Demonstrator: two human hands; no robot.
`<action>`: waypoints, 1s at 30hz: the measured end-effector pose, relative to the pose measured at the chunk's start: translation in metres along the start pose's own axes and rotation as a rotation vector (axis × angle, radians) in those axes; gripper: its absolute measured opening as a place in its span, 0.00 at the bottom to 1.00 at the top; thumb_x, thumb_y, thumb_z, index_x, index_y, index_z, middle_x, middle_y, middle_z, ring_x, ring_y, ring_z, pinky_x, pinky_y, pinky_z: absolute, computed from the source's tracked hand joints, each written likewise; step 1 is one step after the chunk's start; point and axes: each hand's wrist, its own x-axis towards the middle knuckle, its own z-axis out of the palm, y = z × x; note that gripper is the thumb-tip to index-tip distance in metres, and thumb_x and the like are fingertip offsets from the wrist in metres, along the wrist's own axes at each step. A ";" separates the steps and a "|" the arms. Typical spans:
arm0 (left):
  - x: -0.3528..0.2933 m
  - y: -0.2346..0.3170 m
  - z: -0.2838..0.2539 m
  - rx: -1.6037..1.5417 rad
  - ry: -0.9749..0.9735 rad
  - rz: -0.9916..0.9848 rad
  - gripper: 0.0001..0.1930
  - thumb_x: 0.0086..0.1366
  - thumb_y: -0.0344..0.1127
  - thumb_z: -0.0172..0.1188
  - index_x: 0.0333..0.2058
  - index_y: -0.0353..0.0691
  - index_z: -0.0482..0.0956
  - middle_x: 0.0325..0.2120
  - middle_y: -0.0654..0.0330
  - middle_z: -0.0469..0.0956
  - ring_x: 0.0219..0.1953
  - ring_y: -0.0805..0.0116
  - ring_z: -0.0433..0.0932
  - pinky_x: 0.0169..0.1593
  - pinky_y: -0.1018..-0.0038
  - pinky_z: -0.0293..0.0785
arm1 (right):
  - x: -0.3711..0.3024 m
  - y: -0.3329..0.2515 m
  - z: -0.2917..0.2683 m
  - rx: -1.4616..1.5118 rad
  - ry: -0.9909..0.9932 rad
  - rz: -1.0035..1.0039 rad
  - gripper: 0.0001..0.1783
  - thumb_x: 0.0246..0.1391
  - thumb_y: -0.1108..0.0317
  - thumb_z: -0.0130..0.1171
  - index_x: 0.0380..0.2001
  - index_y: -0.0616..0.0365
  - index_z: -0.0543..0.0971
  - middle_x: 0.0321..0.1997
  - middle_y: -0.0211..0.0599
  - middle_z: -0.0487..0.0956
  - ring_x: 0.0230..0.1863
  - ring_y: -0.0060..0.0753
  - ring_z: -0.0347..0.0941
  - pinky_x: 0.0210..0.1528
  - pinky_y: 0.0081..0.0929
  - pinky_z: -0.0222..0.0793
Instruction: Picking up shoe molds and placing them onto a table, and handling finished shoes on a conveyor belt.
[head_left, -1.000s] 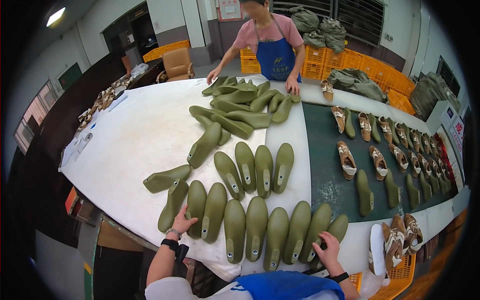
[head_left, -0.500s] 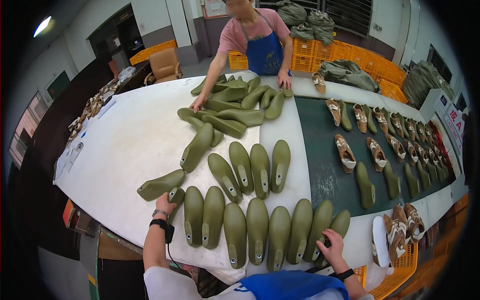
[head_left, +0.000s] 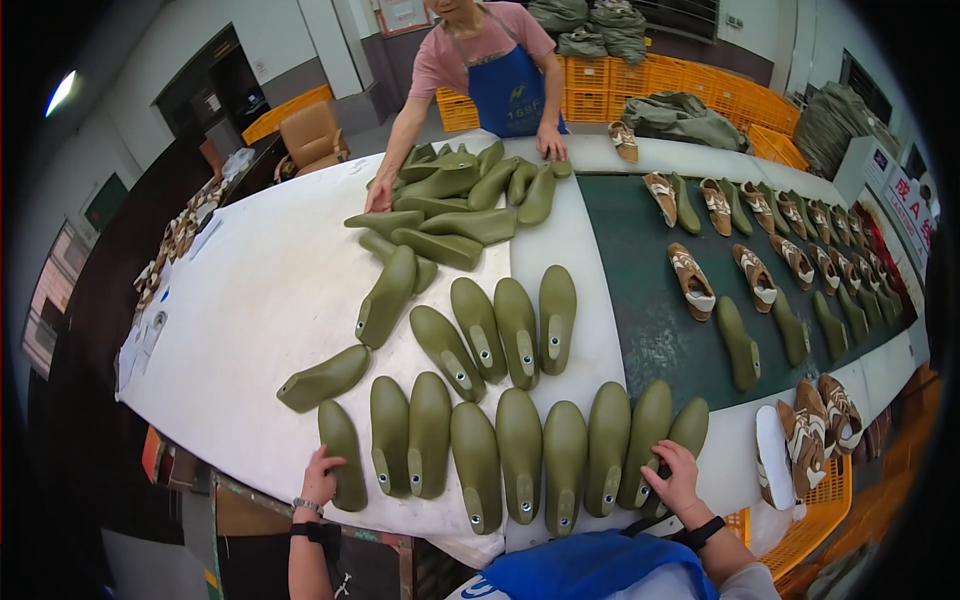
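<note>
Green shoe lasts lie in rows on the white table (head_left: 235, 300). At the near left, my left hand (head_left: 319, 478) grips the left edge of a shoe last (head_left: 342, 450), which lies flat with its toe pointing away. Opposite, at the right end of the near row, my right hand (head_left: 677, 480) has thumb and forefinger apart. Its fingertips touch the second-to-last shoe last (head_left: 650, 425), and the hand covers the heel end of the rightmost last (head_left: 690, 425). Two lasts (head_left: 390, 430) lie just right of my left hand.
A co-worker's hand (head_left: 378, 195) touches a heap of lasts (head_left: 465, 225) at the far side. Brown-and-white shoes (head_left: 690, 280) and lasts stand on a green mat (head_left: 640, 300) at the right. A yellow crate (head_left: 815, 515) is below the table's right edge.
My left hand has brought its last nearer and laid it straight, beside the two lasts. My right hand stays at the row's right end. The co-worker's hand has shifted at the heap.
</note>
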 end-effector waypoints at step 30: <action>0.072 0.186 0.083 -0.979 -0.343 -0.310 0.13 0.59 0.36 0.58 0.36 0.31 0.76 0.33 0.57 0.78 0.33 0.70 0.77 0.39 0.76 0.73 | 0.013 -0.017 -0.004 -0.060 0.037 -0.060 0.22 0.35 0.57 0.66 0.36 0.54 0.77 0.39 0.38 0.74 0.41 0.43 0.70 0.48 0.35 0.63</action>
